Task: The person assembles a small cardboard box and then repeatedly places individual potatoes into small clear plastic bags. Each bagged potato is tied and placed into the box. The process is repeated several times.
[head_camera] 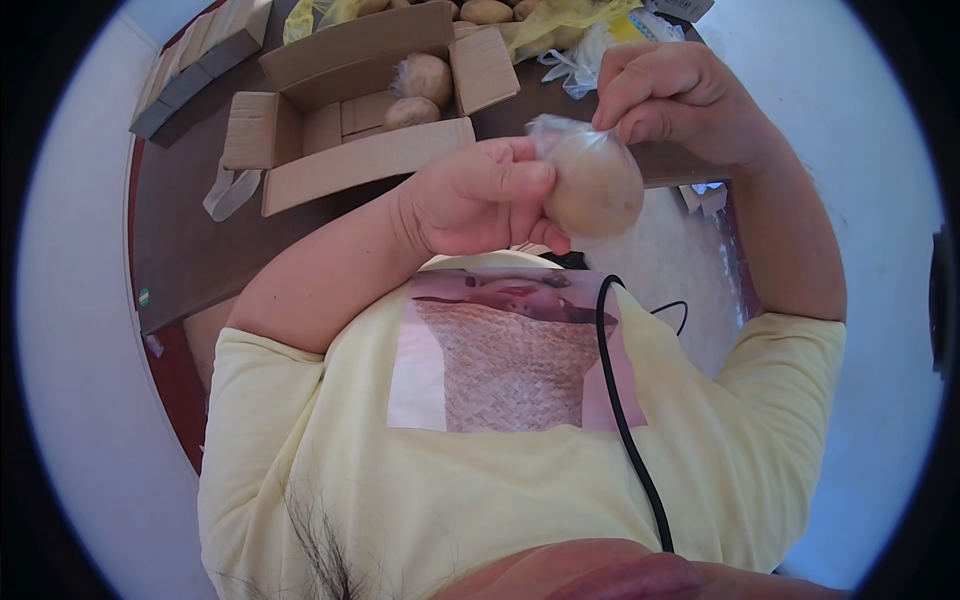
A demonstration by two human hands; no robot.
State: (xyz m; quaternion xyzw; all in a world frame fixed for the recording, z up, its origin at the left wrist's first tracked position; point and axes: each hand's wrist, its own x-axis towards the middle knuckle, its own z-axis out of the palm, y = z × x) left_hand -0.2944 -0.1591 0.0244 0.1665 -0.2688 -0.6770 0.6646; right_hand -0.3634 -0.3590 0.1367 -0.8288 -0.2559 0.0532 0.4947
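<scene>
A potato (596, 187) in thin clear plastic film is held up in front of my chest. The fingers of my left hand (487, 196) grip its left side. With thumb and forefinger, my right hand (667, 101) pinches the gathered film at the potato's upper right. Beyond my left forearm stands an open cardboard box (367, 161) with its flaps spread. Two potatoes are inside it near the right end: a film-wrapped potato (427, 79) and another potato (412, 112) in front of it.
More potatoes (487, 10) lie at the back of the dark table (202, 225) among yellow plastic bags (570, 26). A crumpled clear bag (585, 64) lies beside my right hand. Grey-brown boxes (202, 64) line the left edge. A black cable (626, 420) hangs over my shirt.
</scene>
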